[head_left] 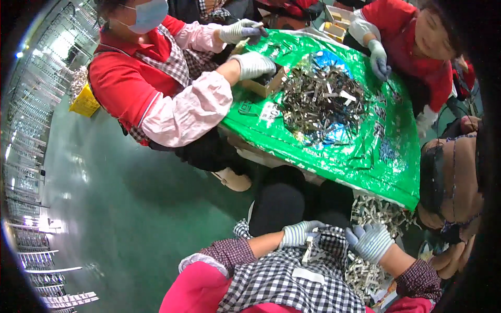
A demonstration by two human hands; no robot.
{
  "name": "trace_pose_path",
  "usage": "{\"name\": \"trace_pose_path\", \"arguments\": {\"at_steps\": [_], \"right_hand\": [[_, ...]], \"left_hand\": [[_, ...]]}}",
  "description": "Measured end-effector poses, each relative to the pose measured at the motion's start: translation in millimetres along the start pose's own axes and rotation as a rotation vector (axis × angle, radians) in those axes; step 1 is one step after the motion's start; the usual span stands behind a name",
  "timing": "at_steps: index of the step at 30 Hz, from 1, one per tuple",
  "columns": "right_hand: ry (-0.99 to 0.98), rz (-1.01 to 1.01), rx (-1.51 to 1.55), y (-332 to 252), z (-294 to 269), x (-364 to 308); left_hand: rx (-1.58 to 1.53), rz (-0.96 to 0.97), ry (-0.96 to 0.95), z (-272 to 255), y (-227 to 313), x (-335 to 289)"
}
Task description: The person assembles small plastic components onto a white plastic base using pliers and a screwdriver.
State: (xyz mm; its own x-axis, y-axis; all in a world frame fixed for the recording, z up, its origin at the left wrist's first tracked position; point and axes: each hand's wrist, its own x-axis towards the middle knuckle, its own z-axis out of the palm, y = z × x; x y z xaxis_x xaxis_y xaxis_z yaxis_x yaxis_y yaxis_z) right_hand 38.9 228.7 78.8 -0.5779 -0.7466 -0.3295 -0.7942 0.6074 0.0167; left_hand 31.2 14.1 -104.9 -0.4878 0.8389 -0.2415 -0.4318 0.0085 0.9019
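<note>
Both of my hands wear striped grey-white gloves and are low over my lap. My left hand [301, 234] is closed at the black-and-white checked apron [292, 287], with a short pale metal strip [307, 254] hanging just below its fingers. To the right, my right hand [371, 243] has its thumb and fingers apart, with nothing visible in them. It hovers by the apron's edge, above a heap of silvery metal strips [365, 275] beside my lap. Part of that heap is hidden by my hand and forearm.
Ahead stands a table with a green plastic cover [323, 156], bearing a pile of dark metal strips [323, 99] and a small cardboard box [262, 86]. Gloved co-workers work at its left and far right. A yellow crate [85, 101] and hanging racks stand left.
</note>
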Motion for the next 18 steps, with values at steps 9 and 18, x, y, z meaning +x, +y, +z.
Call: {"name": "trace_pose_path", "arguments": {"at_steps": [9,18], "right_hand": [[-0.007,0.084,0.092,1.1,12.1,4.2],[-0.003,0.090,0.132,-0.6,11.4,0.3]], "left_hand": [[-0.227,-0.057,0.011,-7.1,1.1,-7.9],[-0.135,-0.147,0.057,-2.7,10.2,-9.5]]}}
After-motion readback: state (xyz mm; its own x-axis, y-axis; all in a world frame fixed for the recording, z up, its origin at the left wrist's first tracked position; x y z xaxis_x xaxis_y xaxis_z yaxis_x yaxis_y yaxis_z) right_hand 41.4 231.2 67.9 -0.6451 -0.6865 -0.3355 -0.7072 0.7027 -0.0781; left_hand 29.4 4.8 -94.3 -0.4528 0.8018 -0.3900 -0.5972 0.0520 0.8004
